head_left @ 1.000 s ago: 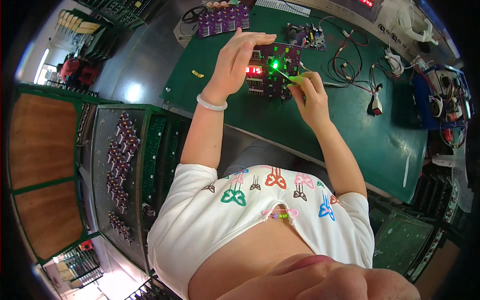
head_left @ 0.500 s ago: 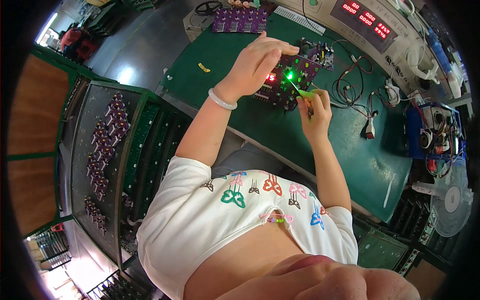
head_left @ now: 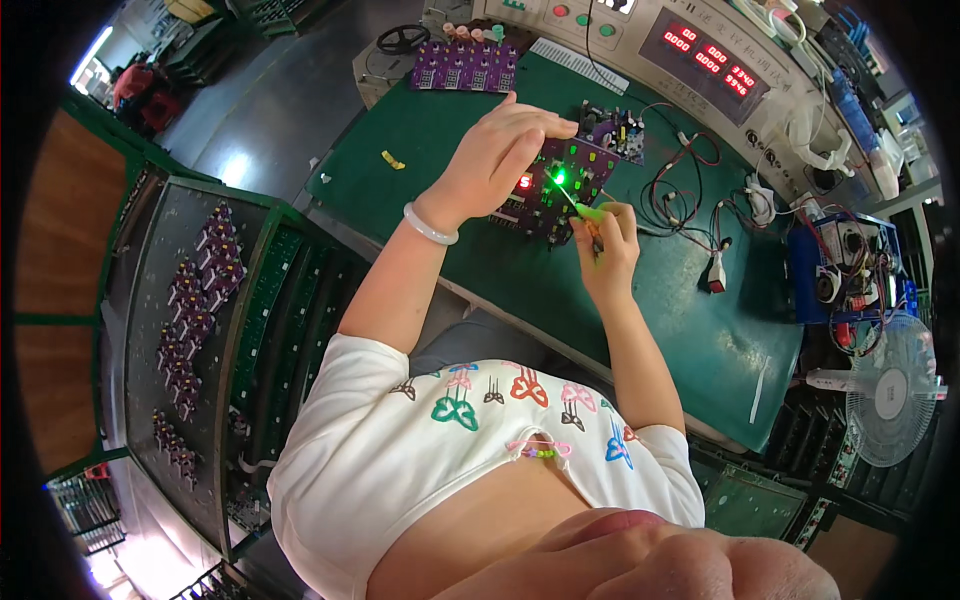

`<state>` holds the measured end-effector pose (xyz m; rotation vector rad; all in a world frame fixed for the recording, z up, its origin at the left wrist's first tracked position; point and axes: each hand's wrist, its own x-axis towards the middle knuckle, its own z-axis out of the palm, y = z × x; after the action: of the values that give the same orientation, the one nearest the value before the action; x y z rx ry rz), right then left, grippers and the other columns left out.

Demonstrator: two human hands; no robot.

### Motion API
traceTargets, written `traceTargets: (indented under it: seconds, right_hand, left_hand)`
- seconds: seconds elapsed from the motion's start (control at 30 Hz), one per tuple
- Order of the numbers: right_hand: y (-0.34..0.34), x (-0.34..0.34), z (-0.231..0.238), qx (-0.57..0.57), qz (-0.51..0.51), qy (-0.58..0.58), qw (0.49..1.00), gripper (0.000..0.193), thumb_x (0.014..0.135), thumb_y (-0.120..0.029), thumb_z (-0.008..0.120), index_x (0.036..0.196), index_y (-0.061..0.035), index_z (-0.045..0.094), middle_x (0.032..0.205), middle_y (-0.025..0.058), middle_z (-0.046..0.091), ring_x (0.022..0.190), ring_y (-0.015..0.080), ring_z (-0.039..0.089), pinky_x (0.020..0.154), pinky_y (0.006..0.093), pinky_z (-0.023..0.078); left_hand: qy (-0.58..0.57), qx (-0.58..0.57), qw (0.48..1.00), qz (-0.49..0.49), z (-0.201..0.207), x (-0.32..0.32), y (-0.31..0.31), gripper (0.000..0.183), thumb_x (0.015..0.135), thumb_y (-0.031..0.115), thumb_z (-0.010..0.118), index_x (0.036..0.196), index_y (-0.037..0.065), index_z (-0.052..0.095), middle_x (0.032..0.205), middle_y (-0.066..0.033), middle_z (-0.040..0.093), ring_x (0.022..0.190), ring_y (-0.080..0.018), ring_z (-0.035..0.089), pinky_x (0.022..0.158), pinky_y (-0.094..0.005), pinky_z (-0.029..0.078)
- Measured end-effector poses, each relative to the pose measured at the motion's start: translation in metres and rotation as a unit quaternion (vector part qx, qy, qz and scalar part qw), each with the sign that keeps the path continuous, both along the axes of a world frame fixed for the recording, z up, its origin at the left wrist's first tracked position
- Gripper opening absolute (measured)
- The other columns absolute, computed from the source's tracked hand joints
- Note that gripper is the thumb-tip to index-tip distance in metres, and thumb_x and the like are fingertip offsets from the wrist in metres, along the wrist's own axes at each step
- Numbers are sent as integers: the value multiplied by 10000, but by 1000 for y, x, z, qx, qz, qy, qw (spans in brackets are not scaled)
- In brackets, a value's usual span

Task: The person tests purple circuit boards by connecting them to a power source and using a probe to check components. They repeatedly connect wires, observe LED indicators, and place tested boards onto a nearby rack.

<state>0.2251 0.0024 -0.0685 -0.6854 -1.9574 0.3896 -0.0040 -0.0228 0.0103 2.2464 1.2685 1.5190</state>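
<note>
The lit purple circuit board (head_left: pixel 550 207) lies on the green table (head_left: pixel 690 340) between the two hands, as it did a second ago, but only one red digit (head_left: pixel 525 183) now shows past the left hand (head_left: pixel 500 145), where three glowed then. One bright green light (head_left: pixel 560 177) is on, and the tip of one thin tool (head_left: pixel 567 192) is at or just beside it, as before. The right hand (head_left: pixel 607 245) is clamped on that tool's handle, to the lower right of the light. The left hand lies over the board's upper left part, fingers stretched out and closed on nothing that shows; whether it touches the board I cannot tell.

Just beyond the board's upper edge lies one component-crowded board (head_left: pixel 615 132). Farther left are one yellow scrap (head_left: pixel 392 160) and one purple panel (head_left: pixel 463 66) with four displays along its near edge. To the right lie tangled cables (head_left: pixel 665 200) and one white-and-red connector (head_left: pixel 716 272).

The view has shifted: the red readout (head_left: pixel 705 62), mostly cut off a second ago, is fully in sight, as is one white fan (head_left: pixel 890 393) beside one blue box (head_left: pixel 810 280).
</note>
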Motion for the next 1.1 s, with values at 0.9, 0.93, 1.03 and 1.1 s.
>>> traceTargets:
  seconds: [0.9,0.93,1.03,1.1]
  right_hand:
    - [0,0,-3,10,0,8,1000,159,874,-6,766,1009,5,683,969,99,547,689,198,554,575,327,484]
    - [0,0,-3,4,2,7,1000,157,875,-5,765,1008,4,683,968,99,547,687,197,552,575,326,482]
    - [0,0,-2,0,6,12,1000,151,879,-7,761,1008,5,683,966,98,545,683,196,547,576,326,476]
    - [0,-1,-2,6,7,14,1000,148,883,-8,759,1008,6,682,965,98,543,681,195,546,578,326,474]
  left_hand:
    - [7,-14,1000,13,3,2,-3,442,1081,248,343,1218,64,721,1311,-70,708,1287,-285,607,1221,-557,254]
    - [7,-13,1000,12,3,2,-3,441,1081,247,344,1217,64,721,1311,-70,708,1287,-285,607,1221,-558,253]
    - [7,-13,1000,11,4,2,-2,437,1081,244,347,1216,65,721,1313,-71,706,1287,-286,607,1223,-559,250]
    - [7,-16,1000,11,4,2,-2,434,1081,242,348,1215,64,722,1315,-72,706,1287,-286,606,1223,-558,249]
